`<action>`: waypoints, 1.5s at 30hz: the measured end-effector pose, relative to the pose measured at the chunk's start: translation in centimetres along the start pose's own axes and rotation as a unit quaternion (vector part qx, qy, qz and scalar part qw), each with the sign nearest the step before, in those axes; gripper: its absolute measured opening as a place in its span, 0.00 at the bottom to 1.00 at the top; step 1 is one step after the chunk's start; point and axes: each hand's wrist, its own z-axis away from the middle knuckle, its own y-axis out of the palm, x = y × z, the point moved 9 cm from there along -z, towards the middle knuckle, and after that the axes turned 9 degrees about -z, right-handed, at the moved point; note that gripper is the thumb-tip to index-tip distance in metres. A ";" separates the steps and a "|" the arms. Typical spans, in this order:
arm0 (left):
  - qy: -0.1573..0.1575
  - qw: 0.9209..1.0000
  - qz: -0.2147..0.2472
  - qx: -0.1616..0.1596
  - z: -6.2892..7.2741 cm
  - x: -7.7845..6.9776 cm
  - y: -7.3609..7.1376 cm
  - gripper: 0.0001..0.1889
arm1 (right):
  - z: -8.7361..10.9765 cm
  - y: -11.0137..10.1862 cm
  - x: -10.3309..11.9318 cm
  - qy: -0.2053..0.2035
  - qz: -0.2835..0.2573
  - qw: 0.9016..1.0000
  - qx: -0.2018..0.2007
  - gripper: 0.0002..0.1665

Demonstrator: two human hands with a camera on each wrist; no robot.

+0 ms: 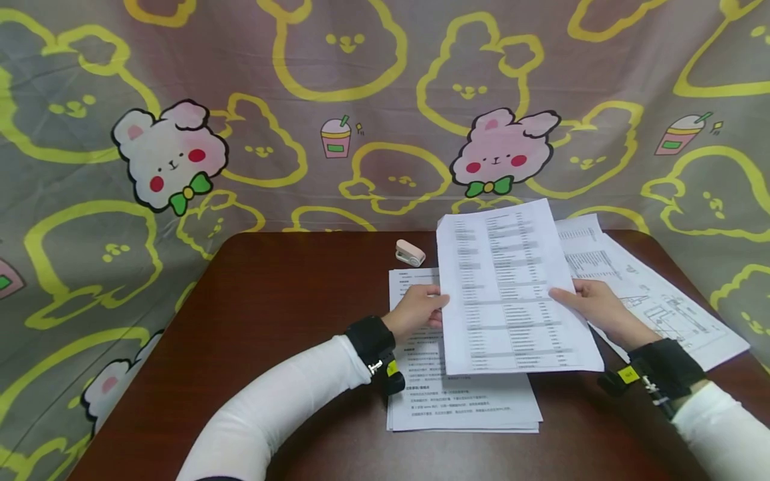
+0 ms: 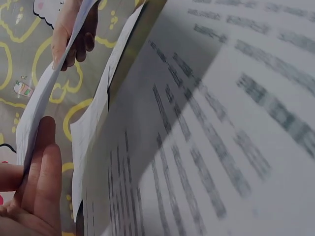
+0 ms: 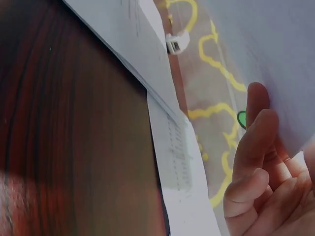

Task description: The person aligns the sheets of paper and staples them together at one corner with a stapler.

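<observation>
Between both hands a white printed paper point(image 1: 511, 287) with a table of grey-banded rows is held raised, tilted up over a pile of text sheets. My left hand point(image 1: 417, 308) pinches its left edge, thumb in front and fingers behind. At the right edge my right hand point(image 1: 598, 308) grips it the same way. The left wrist view shows the held paper point(image 2: 42, 98) almost edge-on, bowed slightly. In the right wrist view its pale back point(image 3: 295, 64) rises above the curled fingers. Below lies the pile of text sheets point(image 1: 463, 404), its middle hidden by the held paper.
A pale pink stapler point(image 1: 410, 252) stands just behind the pile. More sheets with line drawings point(image 1: 692, 327) lie fanned at the right, partly behind my right hand. The brown wooden table point(image 1: 289, 294) ends at a patterned curtain point(image 1: 385, 120).
</observation>
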 end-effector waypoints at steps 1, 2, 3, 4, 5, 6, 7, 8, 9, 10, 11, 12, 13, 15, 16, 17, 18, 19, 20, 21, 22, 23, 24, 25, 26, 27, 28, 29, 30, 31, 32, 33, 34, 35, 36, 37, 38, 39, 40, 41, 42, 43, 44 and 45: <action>-0.001 1.000 0.000 -0.003 0.1 0.1 -0.3 0.17 | 0.0 0.3 0.1 -0.001 -0.003 1.000 0.003 0.36; 0.000 1.000 -0.001 -0.005 0.1 0.1 -0.5 0.16 | -0.1 0.6 0.2 -0.003 -0.005 1.000 0.008 0.36; -0.001 1.000 0.000 -0.006 0.2 0.2 -0.7 0.15 | -0.1 0.8 0.3 -0.004 -0.008 1.000 0.013 0.36; -0.001 1.000 0.000 -0.006 0.4 0.3 -0.9 0.15 | -0.2 1.1 0.4 -0.004 -0.010 1.000 0.017 0.35; 0.000 1.000 -0.002 -0.007 0.5 0.3 -1.1 0.14 | -0.2 1.3 0.5 -0.008 -0.011 1.000 0.022 0.35; 0.000 1.000 -0.004 -0.006 0.6 0.4 -1.3 0.14 | -0.3 1.6 0.5 -0.010 -0.011 1.000 0.026 0.35; 0.002 1.000 -0.006 -0.006 0.8 0.4 -1.6 0.13 | -0.4 1.8 0.6 -0.013 -0.011 0.999 0.030 0.35; 0.004 1.000 -0.009 -0.007 0.9 0.5 -1.8 0.13 | -0.4 2.0 0.7 -0.016 -0.007 0.999 0.034 0.34; 0.003 1.000 -0.012 -0.007 1.0 0.6 -2.0 0.13 | -0.5 2.2 0.7 -0.019 -0.006 0.999 0.037 0.34; 0.005 1.000 -0.018 -0.008 1.2 0.7 -2.2 0.13 | -0.6 2.4 0.7 -0.023 -0.003 0.999 0.040 0.33; 0.004 1.000 -0.021 -0.010 1.3 0.8 -2.4 0.13 | -0.7 2.6 0.7 -0.024 -0.001 0.999 0.045 0.33; 0.001 1.000 -0.024 -0.012 1.4 1.0 -2.6 0.12 | -0.7 2.8 0.7 -0.023 0.002 0.999 0.048 0.33; -0.001 1.000 -0.027 -0.015 1.5 1.2 -2.8 0.12 | -0.8 3.1 0.7 -0.024 0.007 0.998 0.051 0.32; -0.006 0.999 -0.030 -0.020 1.7 1.6 -3.2 0.11 | -0.9 3.5 0.7 -0.026 0.017 0.998 0.055 0.32; -0.009 0.999 -0.029 -0.022 1.8 1.8 -3.4 0.11 | -0.9 3.7 0.7 -0.028 0.022 0.998 0.057 0.31; -0.012 0.999 -0.027 -0.024 1.9 2.1 -3.6 0.10 | -1.0 3.9 0.8 -0.029 0.028 0.998 0.057 0.31; -0.013 0.999 -0.026 -0.025 2.0 2.2 -3.7 0.10 | -1.0 4.1 0.8 -0.031 0.033 0.997 0.057 0.31; -0.013 0.999 -0.025 -0.025 2.2 2.4 -3.8 0.10 | -1.0 4.3 0.8 -0.032 0.035 0.997 0.058 0.31; -0.014 0.999 -0.023 -0.024 2.3 2.5 -3.9 0.09 | -1.0 4.5 0.8 -0.032 0.035 0.997 0.058 0.31; -0.016 0.999 -0.021 -0.023 2.5 2.7 -4.0 0.09 | -1.0 4.7 0.8 -0.029 0.032 0.997 0.061 0.30; -0.017 0.999 -0.018 -0.021 2.6 2.9 -4.1 0.09 | -1.0 5.0 0.7 -0.027 0.029 0.997 0.065 0.30; -0.019 1.000 -0.016 -0.019 2.8 3.0 -4.2 0.09 | -1.0 5.3 0.7 -0.025 0.028 0.997 0.068 0.30; -0.020 1.000 -0.013 -0.015 3.0 3.2 -4.3 0.08 | -1.0 5.6 0.7 -0.024 0.028 0.997 0.072 0.30; -0.022 1.000 -0.014 -0.009 3.2 3.4 -4.3 0.08 | -0.9 5.8 0.7 -0.023 0.028 0.997 0.075 0.29; -0.022 1.000 -0.015 -0.002 3.3 3.6 -4.4 0.08 | -0.9 6.1 0.7 -0.023 0.029 0.996 0.079 0.28; -0.022 1.000 -0.017 0.008 3.5 3.8 -4.4 0.07 | -0.9 6.3 0.7 -0.021 0.030 0.996 0.084 0.28; -0.021 0.999 -0.019 0.019 3.6 4.0 -4.4 0.07 | -0.8 6.5 0.7 -0.021 0.033 0.995 0.088 0.27; -0.021 0.999 -0.023 0.030 3.8 4.2 -4.5 0.07 | -0.8 6.7 0.6 -0.019 0.035 0.995 0.092 0.26; -0.021 0.998 -0.029 0.042 3.8 4.3 -4.5 0.07 | -0.8 6.8 0.5 -0.016 0.037 0.995 0.095 0.25; -0.019 0.998 -0.038 0.054 4.0 4.4 -4.5 0.08 | -0.8 6.9 0.5 -0.015 0.039 0.994 0.100 0.25; -0.019 0.997 -0.045 0.064 4.1 4.6 -4.6 0.09 | -0.8 7.1 0.4 -0.014 0.042 0.993 0.105 0.25; -0.020 0.996 -0.051 0.074 4.2 4.7 -4.7 0.09 | -0.8 7.2 0.2 -0.012 0.045 0.993 0.111 0.25; -0.021 0.995 -0.058 0.081 4.2 4.8 -4.8 0.10 | -0.8 7.4 0.1 -0.014 0.048 0.992 0.114 0.24; -0.022 0.994 -0.065 0.087 4.3 5.0 -4.9 0.11 | -0.9 7.5 0.0 -0.017 0.053 0.991 0.118 0.23; -0.020 0.993 -0.073 0.094 4.4 5.0 -5.0 0.11 | -0.9 7.6 0.0 -0.022 0.060 0.991 0.121 0.23; -0.020 0.992 -0.078 0.101 4.5 5.2 -5.1 0.11 | -0.8 7.8 0.0 -0.029 0.065 0.989 0.127 0.22; -0.023 0.990 -0.082 0.108 4.6 5.3 -5.2 0.11 | -0.8 8.0 -0.1 -0.034 0.070 0.988 0.132 0.21; -0.023 0.989 -0.088 0.116 4.7 5.4 -5.2 0.11 | -0.8 8.1 -0.1 -0.038 0.075 0.987 0.135 0.20; -0.022 0.988 -0.094 0.124 4.8 5.5 -5.2 0.11 | -0.8 8.3 -0.1 -0.042 0.079 0.986 0.138 0.19; -0.022 0.986 -0.098 0.133 5.0 5.6 -5.2 0.11 | -0.7 8.4 -0.1 -0.044 0.080 0.986 0.141 0.18; -0.022 0.985 -0.102 0.141 5.1 5.6 -5.2 0.11 | -0.7 8.4 -0.1 -0.043 0.082 0.986 0.141 0.18; -0.025 0.983 -0.104 0.148 5.2 5.7 -5.2 0.11 | -0.7 8.5 -0.1 -0.044 0.082 0.986 0.142 0.17; -0.024 0.982 -0.108 0.154 5.3 5.8 -5.1 0.11 | -0.6 8.5 -0.1 -0.043 0.082 0.986 0.140 0.16; -0.024 0.981 -0.112 0.159 5.3 5.8 -5.1 0.11 | -0.6 8.5 -0.1 -0.043 0.083 0.986 0.139 0.16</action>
